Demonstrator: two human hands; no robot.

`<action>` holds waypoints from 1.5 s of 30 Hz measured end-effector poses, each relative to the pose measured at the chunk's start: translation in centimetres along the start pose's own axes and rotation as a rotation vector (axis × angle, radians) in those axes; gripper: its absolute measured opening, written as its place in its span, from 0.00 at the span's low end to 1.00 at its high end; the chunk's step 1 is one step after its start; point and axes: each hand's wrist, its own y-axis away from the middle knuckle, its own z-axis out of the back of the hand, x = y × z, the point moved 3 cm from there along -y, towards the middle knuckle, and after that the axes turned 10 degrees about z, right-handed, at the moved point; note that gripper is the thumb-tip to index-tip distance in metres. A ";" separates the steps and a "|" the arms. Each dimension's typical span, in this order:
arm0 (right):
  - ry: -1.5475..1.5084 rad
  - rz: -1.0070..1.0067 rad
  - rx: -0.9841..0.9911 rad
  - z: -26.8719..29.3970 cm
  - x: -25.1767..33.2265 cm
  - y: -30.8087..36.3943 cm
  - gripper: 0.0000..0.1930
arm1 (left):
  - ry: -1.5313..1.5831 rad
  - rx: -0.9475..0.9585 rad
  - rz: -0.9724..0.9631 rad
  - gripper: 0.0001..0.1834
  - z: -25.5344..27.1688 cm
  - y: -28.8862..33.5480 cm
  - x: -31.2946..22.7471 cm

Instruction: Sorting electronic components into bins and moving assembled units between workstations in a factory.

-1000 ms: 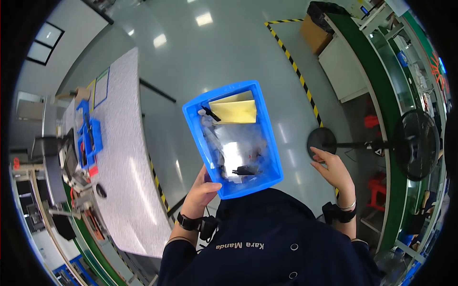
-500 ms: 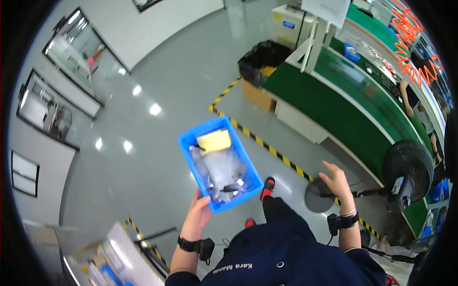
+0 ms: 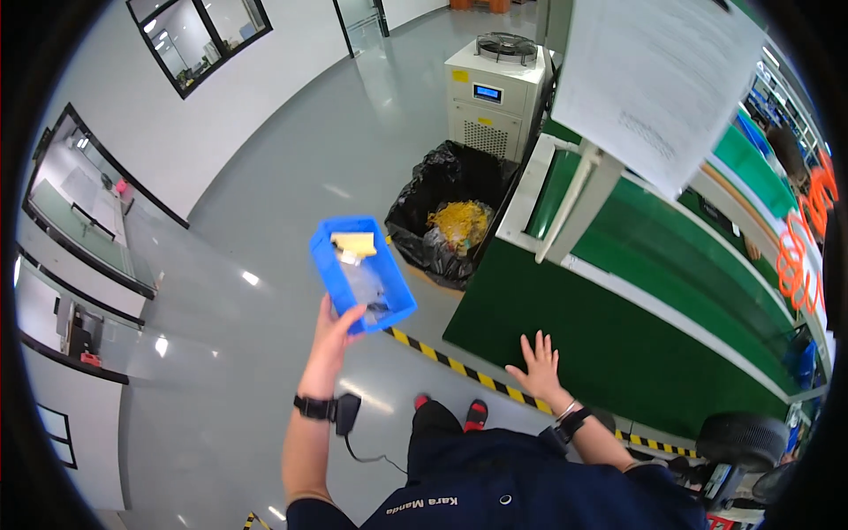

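**Blue plastic bin (image 3: 389, 276) aloft in left hand (image 3: 331, 340)**

Gripped by its near end, a yellow card (image 3: 355, 244) inside, it hung above the floor (image 3: 238, 371), left of a black waste bag (image 3: 413, 193). The right hand (image 3: 537, 371), fingers spread, was over the green desk's (image 3: 508, 305) edge, contact unclear.

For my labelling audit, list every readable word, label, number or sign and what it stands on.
Dark blue garment: pale lettering, readable, wording not copied here.
White sheet: faint print, too blurred to read.
Pale machine: blue screen, characters too small to read.
Its yellow labels: too small to read.
Blue bin: no lettering visible.
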 end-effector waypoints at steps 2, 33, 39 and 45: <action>0.109 0.037 -0.015 -0.8 -0.6 -2.1 0.40 | -0.120 0.018 -0.087 0.41 -2.6 -9.0 -2.2; 0.147 -0.359 0.469 2.9 1.8 -8.0 0.39 | -1.604 0.406 -0.283 0.41 -13.6 -56.5 11.9; -0.054 -0.484 0.249 7.2 3.4 -11.8 0.27 | -0.071 0.456 0.432 0.35 -14.5 -57.6 4.5; -0.037 -0.134 -0.135 14.4 7.2 -26.1 0.10 | 0.363 0.868 0.475 0.35 -12.9 -49.4 -1.6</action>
